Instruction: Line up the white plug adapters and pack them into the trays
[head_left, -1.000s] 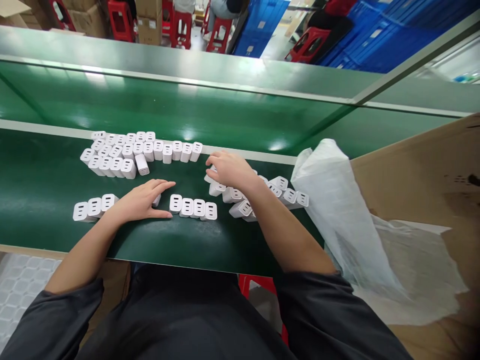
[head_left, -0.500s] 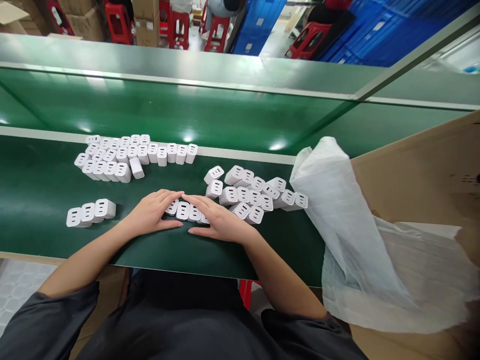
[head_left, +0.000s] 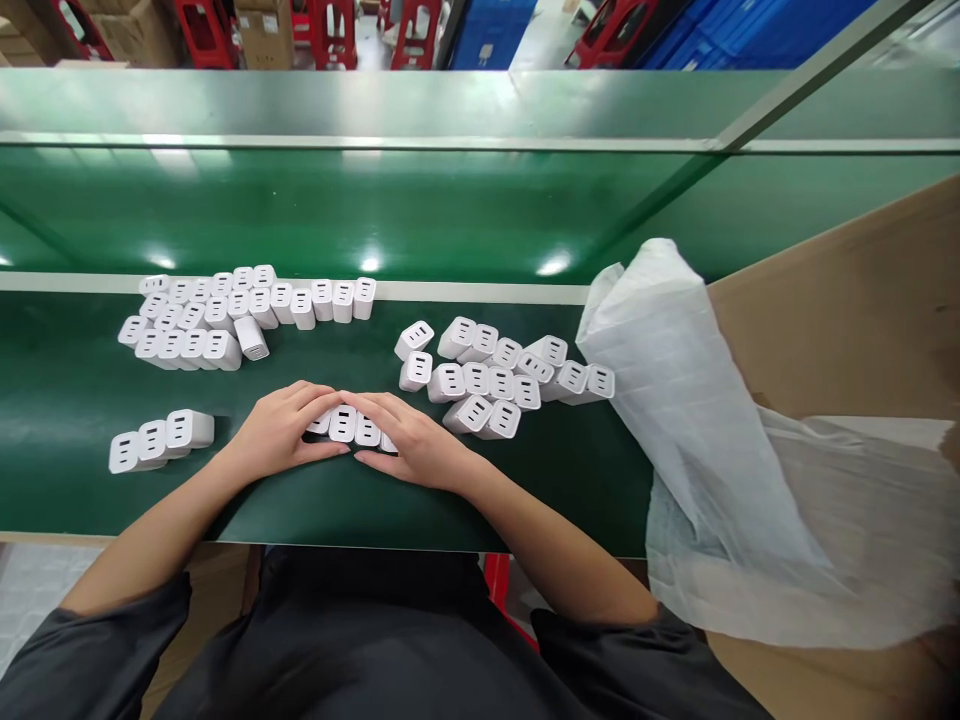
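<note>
Several white plug-in chargers point(head_left: 349, 425) lie side by side in a short row on the green belt point(head_left: 67, 385). My left hand point(head_left: 279, 432) cups the row's left end, fingers together and curved over it. From the other side my right hand point(head_left: 414, 447) presses against the right end, fingers held together over the chargers. The fingertips of both hands nearly meet above the row, hiding part of it.
Three chargers point(head_left: 154, 440) stand in a row to the left. A packed group of chargers point(head_left: 210, 318) sits at the back left, a loose heap point(head_left: 495, 372) right of centre. White foam wrap point(head_left: 675, 400) spills from a cardboard box point(head_left: 847, 310) on the right.
My right hand left the loose heap and came down to the front row. Both hands now close over that row from its two ends.
</note>
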